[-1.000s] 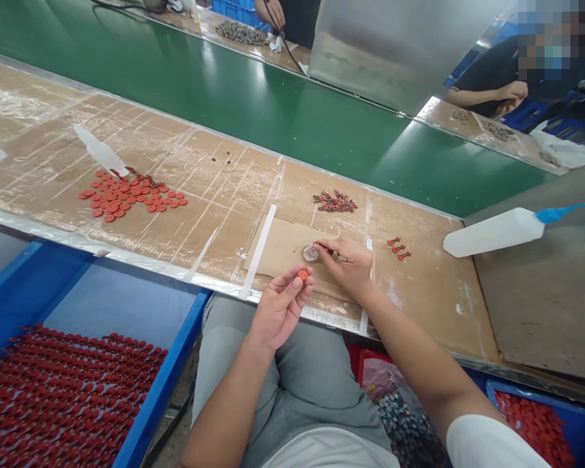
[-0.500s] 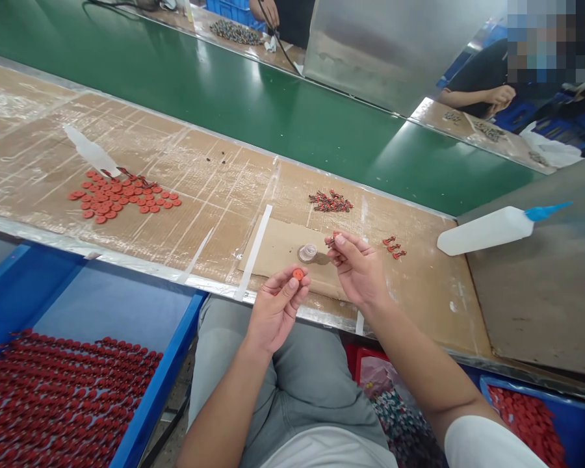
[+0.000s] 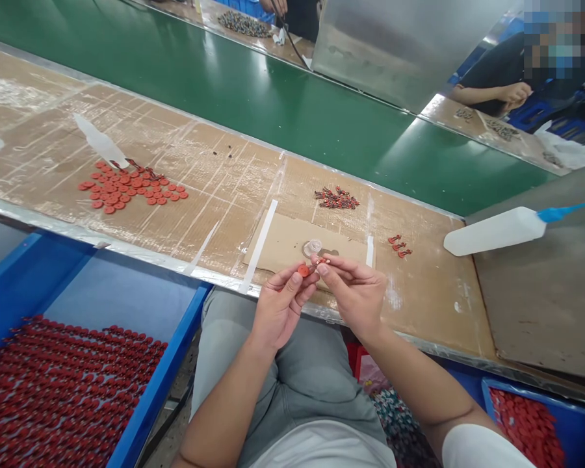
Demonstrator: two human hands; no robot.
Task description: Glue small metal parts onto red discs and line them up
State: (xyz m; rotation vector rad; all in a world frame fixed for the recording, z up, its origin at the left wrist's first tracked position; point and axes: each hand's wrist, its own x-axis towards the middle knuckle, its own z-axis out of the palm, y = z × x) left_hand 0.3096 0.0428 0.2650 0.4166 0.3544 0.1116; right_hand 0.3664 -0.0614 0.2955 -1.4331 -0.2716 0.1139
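Note:
A red disc (image 3: 303, 270) is pinched between the thumb and fingers of my left hand (image 3: 280, 305). My right hand (image 3: 358, 292) grips a small dark-and-red part (image 3: 322, 261) close beside the disc; whether the two touch is too small to tell. Just beyond my fingers, a small clear round cup (image 3: 312, 247) stands on a cardboard sheet (image 3: 283, 240). Behind it lies a pile of dark-and-red parts (image 3: 336, 197). Several red discs (image 3: 121, 188) are spread on the left of the bench. To the right lie joined red pieces (image 3: 400, 246).
A white bottle with a blue tip (image 3: 497, 231) leans at the right by a metal panel. Another white bottle (image 3: 97, 140) lies by the discs. A green belt (image 3: 214, 84) runs behind the bench. A blue tray (image 3: 175, 338) holds rows of red pieces. Across the belt, a person's hands show.
My right hand has moved left and toward me with its part, up to the disc in my left hand. The camera view has shifted slightly.

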